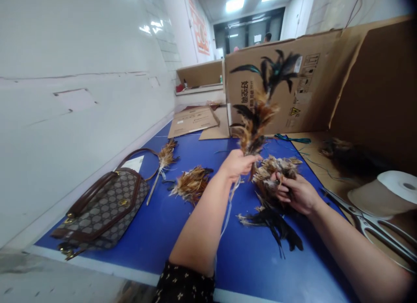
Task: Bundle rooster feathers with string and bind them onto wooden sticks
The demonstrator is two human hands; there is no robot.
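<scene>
My left hand is closed round the base of an upright feather duster, brown and black low down with dark green-black plumes at its top. White ribbon-like strips trail below that fist. To its right, my right hand has its fingers curled into a heap of mottled brown and cream feathers, pinching some of them. Long black feathers lie on the blue table just below. A loose pile of ginger-brown feathers rests left of my left forearm.
On the left lie a patterned handbag and a small feather piece on a stick. At right are scissors, a large white spool and dark feathers. A tall cardboard box and flat cardboard stand behind.
</scene>
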